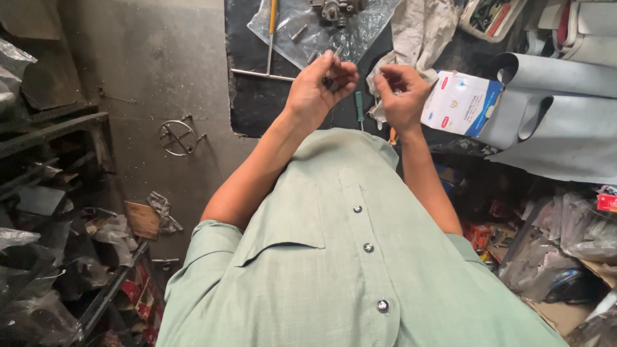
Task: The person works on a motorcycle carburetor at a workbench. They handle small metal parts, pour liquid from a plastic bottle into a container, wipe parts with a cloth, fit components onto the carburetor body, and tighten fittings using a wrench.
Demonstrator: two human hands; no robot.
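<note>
The left hand (315,87) is raised over the black mat (257,103), fingers curled in, thumb and forefinger pinched on a small dark metal part (330,81). What looks like a thin pin sticks up out of the pinch, so the part's long axis seems to run away from the body and slightly to the right, towards the plastic bag (321,32); it is too small to tell more. The right hand (402,96) is held just beside it at the same height, its fingertips curled towards the thumb in a loose pinch. Whether it grips anything I cannot tell; the pale rag (418,32) lies right behind it. The part lies to the left of the right fingertips, near but apart, with an open gap between the two hands; the left hand alone has it.

Below the gap a green-handled screwdriver (359,106) lies on the mat. Farther off on the bag sit a metal carburettor body (334,9), loose bolts and a yellow-handled tool (272,26). A blue and white box (459,103) lies right of the right hand, beside grey rolled sheets (553,115). Nothing stands between the hands
</note>
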